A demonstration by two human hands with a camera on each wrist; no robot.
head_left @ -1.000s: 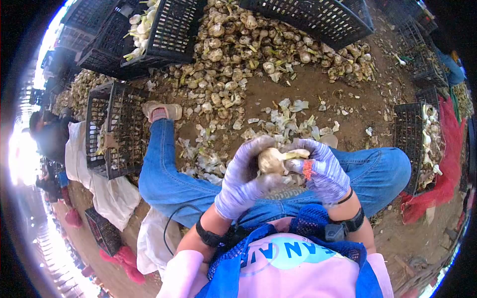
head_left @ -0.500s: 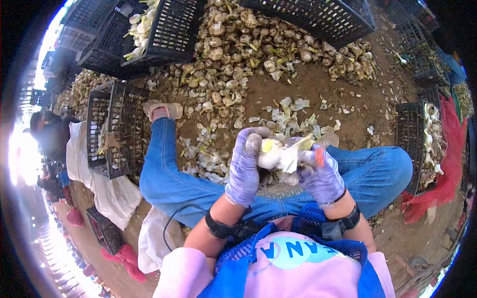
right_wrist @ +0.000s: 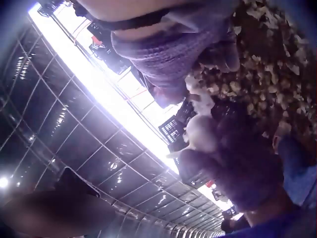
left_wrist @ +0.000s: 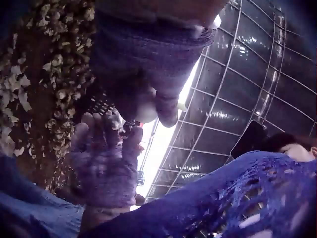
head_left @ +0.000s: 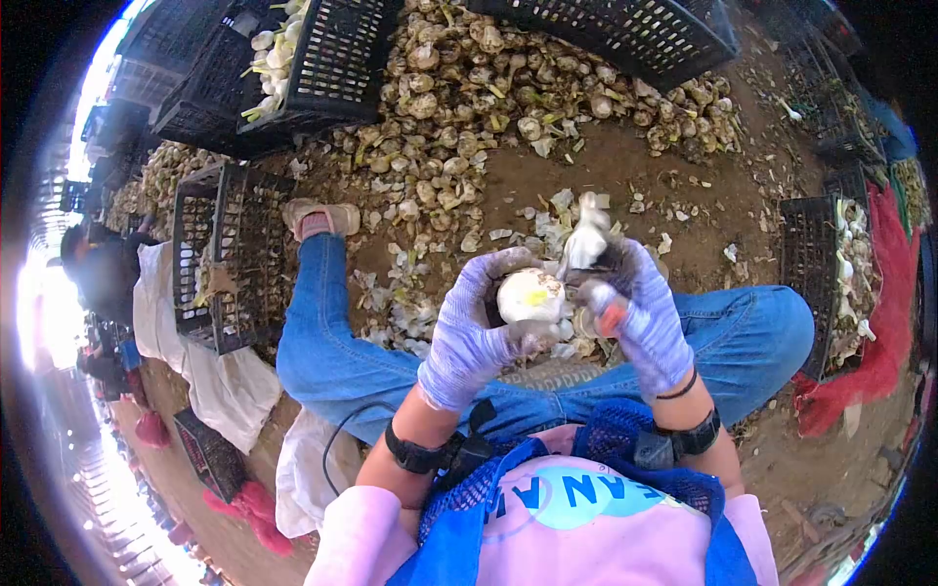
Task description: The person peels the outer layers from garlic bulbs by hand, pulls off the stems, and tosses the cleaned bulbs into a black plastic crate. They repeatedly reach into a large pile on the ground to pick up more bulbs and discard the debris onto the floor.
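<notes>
Garlic bulb [head_left: 531, 296], out front & just left of the middle, sits in my L hand [head_left: 464, 337], fingers curled round its far/left side, thumb along the near side, abt. a bulb's width open; prob. cupped so it can't roll & the pale, yellow-spotted face stays up where I can see it. R hand [head_left: 645, 322] is beside it, part-open, thumb apart from fingers; a pale scrap w/ a stalk-like end [head_left: 587, 237] is at the fingertips, far side, but can't tell if it's pinched or just touching. Prob. angled outward to keep it off the bulb. Edges: my jeans [head_left: 342, 366] run left & right beneath the hands, so less room low down. Loose skins [head_left: 415, 317] lie just beyond, then bare dirt [head_left: 547, 186], w/ the bulb heap [head_left: 430, 107] farther off. L crate [head_left: 220, 342] & R crate [head_left: 806, 244] stand well out to the sides, far crate [head_left: 606, 29] well past the dirt; more room going far & up than near, IMO, given my lap & vest [head_left: 445, 508].
</notes>
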